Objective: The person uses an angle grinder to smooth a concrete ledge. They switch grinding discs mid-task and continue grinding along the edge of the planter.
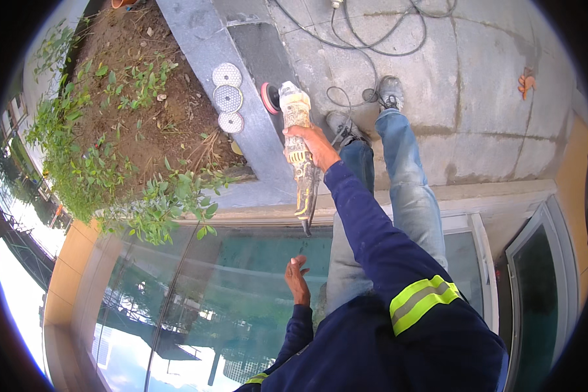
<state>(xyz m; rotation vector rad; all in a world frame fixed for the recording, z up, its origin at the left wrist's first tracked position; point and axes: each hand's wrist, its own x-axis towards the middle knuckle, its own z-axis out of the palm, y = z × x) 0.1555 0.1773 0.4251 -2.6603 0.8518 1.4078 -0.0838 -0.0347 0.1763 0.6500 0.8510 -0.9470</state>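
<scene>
My right hand (312, 145) is wrapped round the body of a dusty, pale angle polisher (296, 108). At its head, a round black backing pad with a red-pink rim (268, 98) stands on edge beside the grey stone ledge (258, 153); whether it touches the stone I cannot tell. Three round polishing pads with a honeycomb pattern, an upper one (227, 74), a middle one (228, 98) and a lower one (230, 122), lie in a row on the ledge. My left hand (297, 282) hangs away from the tool, fingers loosely bent and apart, with nothing visible in it.
Left of the ledge is a planter bed of brown soil (134, 147) with leafy plants (170, 199). A dark cable (398, 51) loops over the paving near my shoes (391, 91). An orange object (526, 83) lies at right. Reflective glass (235, 274) is behind my left hand.
</scene>
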